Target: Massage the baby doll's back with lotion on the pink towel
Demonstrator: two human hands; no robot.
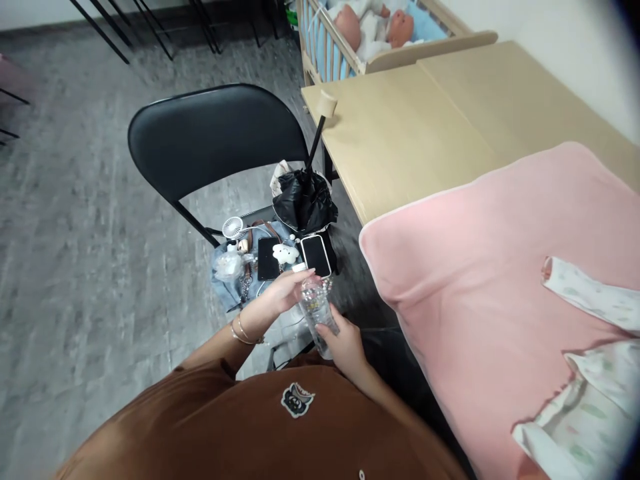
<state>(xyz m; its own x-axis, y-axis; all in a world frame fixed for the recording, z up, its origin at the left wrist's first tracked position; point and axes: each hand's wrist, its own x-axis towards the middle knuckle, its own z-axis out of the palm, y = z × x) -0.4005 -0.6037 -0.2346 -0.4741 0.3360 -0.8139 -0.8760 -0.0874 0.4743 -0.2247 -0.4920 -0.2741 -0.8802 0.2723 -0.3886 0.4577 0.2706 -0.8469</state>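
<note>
In front of my body I hold a clear plastic bottle with both hands, tilted with its white cap toward the chair. My left hand is closed around the upper part, just below the cap. Lower down, my right hand grips the side of the bottle. Beyond the bottle, on the chair seat, lie a phone with a white edge, a dark phone, a white plush charm and a blue bag. A small white fan rests there too.
A black folding chair stands ahead, with a black plastic bag by its right side. To the right is a wooden table with a pink blanket and patterned baby clothes. Behind it, a crib holds dolls.
</note>
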